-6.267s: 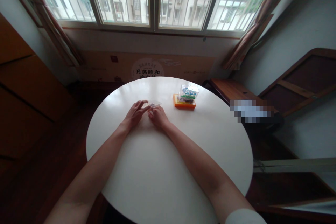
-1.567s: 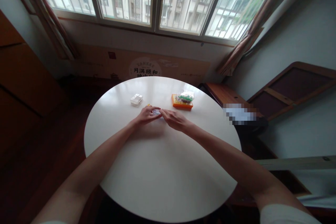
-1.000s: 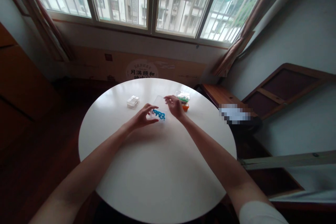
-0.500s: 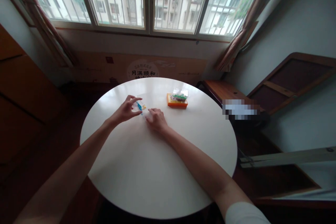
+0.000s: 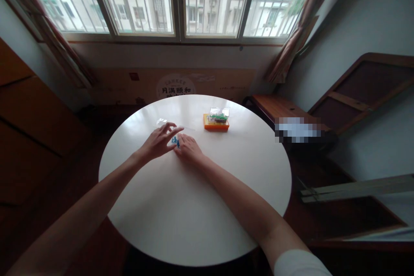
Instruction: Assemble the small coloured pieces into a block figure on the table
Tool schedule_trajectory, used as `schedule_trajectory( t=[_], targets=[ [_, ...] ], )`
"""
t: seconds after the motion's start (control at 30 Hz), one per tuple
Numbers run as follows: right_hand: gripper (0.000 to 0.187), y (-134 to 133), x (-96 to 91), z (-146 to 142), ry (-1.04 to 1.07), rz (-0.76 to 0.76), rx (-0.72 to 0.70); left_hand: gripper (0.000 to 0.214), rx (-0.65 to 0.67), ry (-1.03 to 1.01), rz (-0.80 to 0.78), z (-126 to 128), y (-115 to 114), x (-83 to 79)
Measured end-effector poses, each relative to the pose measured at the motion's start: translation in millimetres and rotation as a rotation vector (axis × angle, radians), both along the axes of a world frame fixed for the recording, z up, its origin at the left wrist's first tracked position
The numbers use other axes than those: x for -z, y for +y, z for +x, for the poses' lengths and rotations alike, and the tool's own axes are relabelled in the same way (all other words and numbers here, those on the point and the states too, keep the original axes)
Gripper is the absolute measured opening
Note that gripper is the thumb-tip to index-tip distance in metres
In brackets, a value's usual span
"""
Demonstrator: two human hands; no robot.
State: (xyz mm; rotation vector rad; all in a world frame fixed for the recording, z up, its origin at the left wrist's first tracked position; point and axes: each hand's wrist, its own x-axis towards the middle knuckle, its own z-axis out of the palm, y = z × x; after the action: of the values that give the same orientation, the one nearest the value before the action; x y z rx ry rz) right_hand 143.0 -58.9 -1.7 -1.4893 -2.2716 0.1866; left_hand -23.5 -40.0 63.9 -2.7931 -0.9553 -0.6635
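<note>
A small clear plastic box with blue pieces [image 5: 175, 141] lies on the round white table [image 5: 194, 207], a little behind its middle. My left hand [image 5: 159, 141] reaches over it from the left, fingers partly spread, with the fingertips on the box. My right hand [image 5: 188, 150] rests knuckles up on the table, its fingers curled against the right side of the same box. Most of the box is hidden by the fingers. Just behind my left hand I can make out the edge of another small clear box [image 5: 161, 121].
An orange box [image 5: 216, 126] with clear packets stacked on it [image 5: 218, 115] stands at the back right of the table. A window, a printed cardboard panel [image 5: 176, 84] and dark wooden furniture [image 5: 284, 110] surround the table.
A second ago my right hand was lifted toward the orange box and the blue pieces showed plainly. My left hand then raised the box to the left. Now both hands close around it on the table.
</note>
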Motion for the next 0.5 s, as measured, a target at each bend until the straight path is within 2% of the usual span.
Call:
schedule_trajectory(
  t=[0.2,0.4,0.5],
  targets=[
    [0.059,1,2.6,-1,0.003,-0.014,-0.008,0.057,0.026,0.14,0.087,5,-6,-0.2],
    [0.058,-1,-1.9,0,0.061,-0.095,0.004,0.057,0.09,0.252,0.149,-1,-4,3.1],
    [0.055,-3,-4.2,1,0.088,-0.087,0.008,0.057,0.118,0.248,0.16,-6,-3,1.9]
  ],
)
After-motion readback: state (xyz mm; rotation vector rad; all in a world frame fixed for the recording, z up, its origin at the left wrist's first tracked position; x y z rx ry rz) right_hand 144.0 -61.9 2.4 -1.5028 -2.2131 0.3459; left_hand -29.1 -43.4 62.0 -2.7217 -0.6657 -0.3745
